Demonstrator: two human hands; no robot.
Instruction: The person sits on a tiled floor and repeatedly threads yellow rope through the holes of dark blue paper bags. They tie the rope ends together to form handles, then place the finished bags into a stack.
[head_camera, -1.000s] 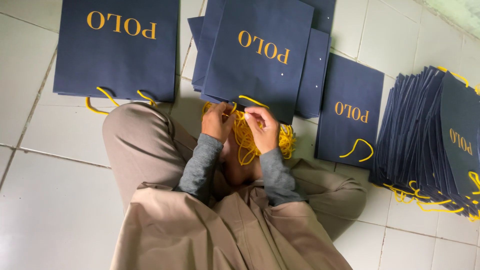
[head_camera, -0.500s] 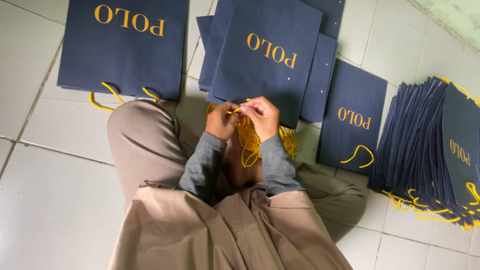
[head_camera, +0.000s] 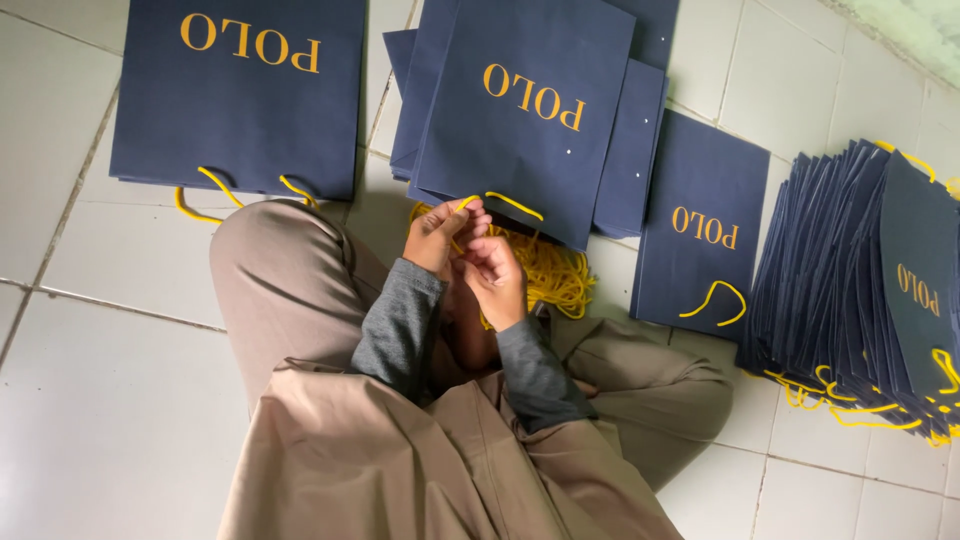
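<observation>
I sit cross-legged on a tiled floor. My left hand (head_camera: 445, 235) pinches one end of a yellow cord (head_camera: 512, 204) that arcs over the near edge of a flat navy paper bag (head_camera: 520, 110) lying in front of me. My right hand (head_camera: 497, 280) is curled close beside the left, fingers closed on the same cord lower down. A loose heap of yellow cords (head_camera: 555, 270) lies on the floor just beyond my hands, partly hidden by them.
A navy bag with yellow handles (head_camera: 240, 100) lies at far left. More navy bags sit under the middle one. One handled bag (head_camera: 705, 220) lies right of it, and a fanned stack of several handled bags (head_camera: 870, 290) fills the right side.
Both hands have drawn closer to me and together. The right hand dropped lower, and a cord end now sticks up from the left fingers over the bag's edge.
</observation>
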